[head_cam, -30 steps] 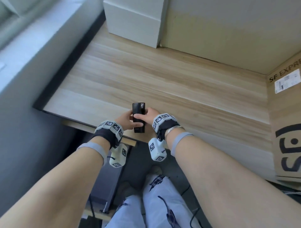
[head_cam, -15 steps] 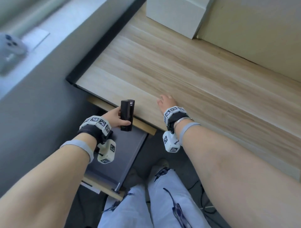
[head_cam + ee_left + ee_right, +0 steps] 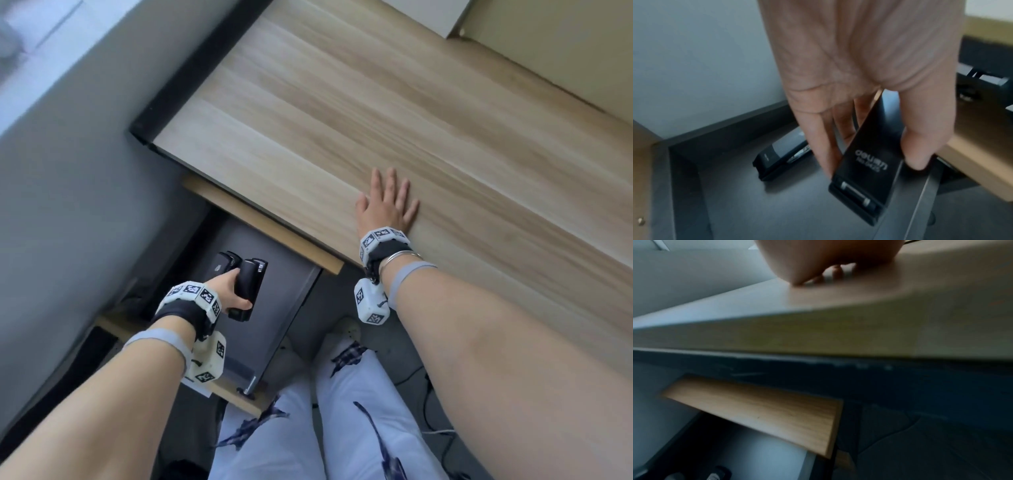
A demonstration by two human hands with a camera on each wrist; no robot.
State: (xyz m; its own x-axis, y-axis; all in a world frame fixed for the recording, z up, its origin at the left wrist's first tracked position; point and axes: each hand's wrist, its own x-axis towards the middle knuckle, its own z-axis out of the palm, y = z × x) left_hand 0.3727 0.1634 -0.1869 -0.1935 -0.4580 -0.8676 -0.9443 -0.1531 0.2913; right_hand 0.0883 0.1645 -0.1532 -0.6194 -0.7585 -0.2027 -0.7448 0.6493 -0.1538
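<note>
My left hand (image 3: 233, 291) grips a black stapler (image 3: 249, 291) between thumb and fingers, holding it just above the floor of an open grey drawer (image 3: 291, 298) under the desk. The left wrist view shows the held stapler (image 3: 865, 175) tilted, with its printed top facing the camera. A second black stapler (image 3: 224, 264) lies flat in the drawer just to its left, also seen as the lying stapler (image 3: 781, 155). My right hand (image 3: 388, 202) rests flat on the wooden desk top (image 3: 342, 113) near its front edge, fingers spread, holding nothing.
A grey wall (image 3: 68, 171) stands close to the left of the drawer. The drawer's wooden front (image 3: 226, 394) is near my knees. A white box (image 3: 442, 17) sits at the desk's far end. Cables lie on the floor (image 3: 431, 411) at the right.
My left hand has carried the stapler off the desk edge and down into the open drawer. My right hand let go of it and now lies flat on the desk.
</note>
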